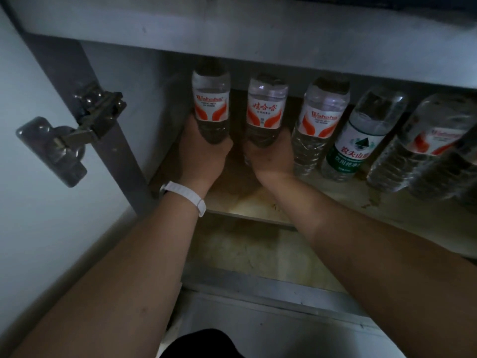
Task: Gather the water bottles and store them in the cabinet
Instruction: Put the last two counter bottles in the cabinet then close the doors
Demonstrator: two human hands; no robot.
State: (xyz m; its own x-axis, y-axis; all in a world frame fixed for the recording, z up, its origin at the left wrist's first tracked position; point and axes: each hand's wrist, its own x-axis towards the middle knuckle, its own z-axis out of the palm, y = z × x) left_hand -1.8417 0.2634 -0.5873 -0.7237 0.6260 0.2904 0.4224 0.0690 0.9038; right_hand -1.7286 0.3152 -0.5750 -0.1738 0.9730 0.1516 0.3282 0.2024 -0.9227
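Each hand grips a clear red-labelled bottle: left hand (204, 153) one (211, 104); right hand (271, 158) another (265, 109).

Both forearms extend forward from the lower frame edge toward 12 o'clock, converging slightly. The left hand (204, 153) is positioned at 11 o'clock of frame centre, back of hand facing the camera, fingers curled closed around the base of a bottle (211, 104). A white wristband (184, 196) encircles the left wrist. The right hand (269, 158) sits at 1 o'clock, likewise clamped around the base of a second bottle (265, 109). The hands are near each other but apart.
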